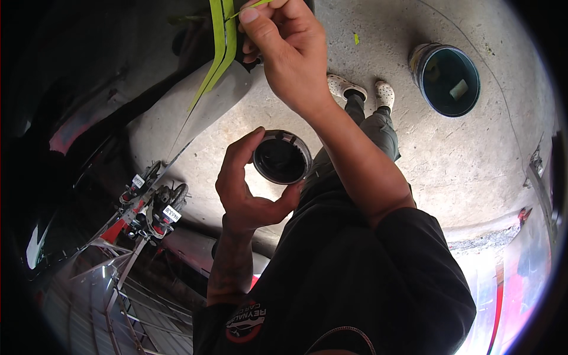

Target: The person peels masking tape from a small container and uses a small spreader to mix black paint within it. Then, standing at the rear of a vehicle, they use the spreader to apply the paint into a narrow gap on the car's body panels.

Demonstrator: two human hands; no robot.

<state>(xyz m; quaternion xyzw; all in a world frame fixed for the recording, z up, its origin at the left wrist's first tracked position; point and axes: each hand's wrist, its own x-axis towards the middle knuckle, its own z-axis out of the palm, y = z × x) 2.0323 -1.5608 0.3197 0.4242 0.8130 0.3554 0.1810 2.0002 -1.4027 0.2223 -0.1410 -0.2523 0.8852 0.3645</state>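
My left hand (245, 189) grips a shallow round tin (282, 157) by its rim, thumb on one side and fingers on the other. Its open top shows a dark inside; what it contains is hard to make out. Higher up, my right hand (293, 56) pinches a thin strip of green tape (254, 6) between thumb and forefinger. Right beside those fingertips, wider green masking tape (220, 50) runs along a dark seam on a glossy black car body (118, 71). The tape narrows to a point down the panel.
A bucket (448, 80) of dark water with a pale block in it stands on the concrete floor at the right. A cable (503, 83) curves past it. One green tape scrap (356, 38) lies on the floor. Motorcycles (165, 210) are parked at the lower left.
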